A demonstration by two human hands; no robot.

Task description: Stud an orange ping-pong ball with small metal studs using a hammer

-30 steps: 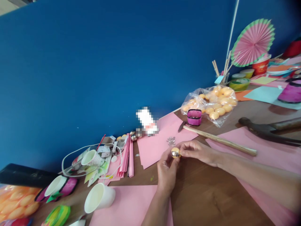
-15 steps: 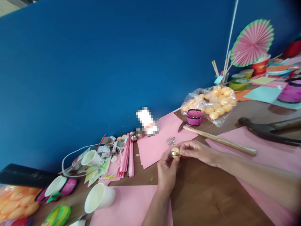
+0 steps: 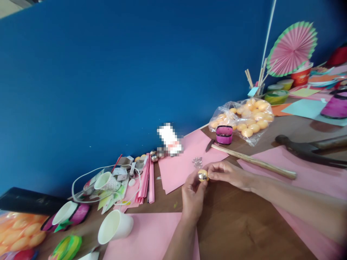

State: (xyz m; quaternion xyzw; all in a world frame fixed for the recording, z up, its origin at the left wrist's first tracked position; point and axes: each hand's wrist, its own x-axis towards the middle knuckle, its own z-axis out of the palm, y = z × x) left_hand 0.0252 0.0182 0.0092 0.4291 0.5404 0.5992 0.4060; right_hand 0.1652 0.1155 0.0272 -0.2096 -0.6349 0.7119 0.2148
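Left hand [image 3: 193,196] and right hand [image 3: 230,175] both pinched on small gold ball [image 3: 202,175], above bare wooden table [image 3: 238,224] between pink sheets [image 3: 187,159].

wall [image 3: 114,72]: deep blue, matte, filling upper view | table [image 3: 238,224]: brown wood grain, butted against wall, running off to right | top-left corner: pale strip above wall edge | light: soft, even, brighter toward right end, faint shadows on wood

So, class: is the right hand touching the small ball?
Touching. The head view shows the right hand with fingertips pressed on the ball, which the left hand also grips from the other side.
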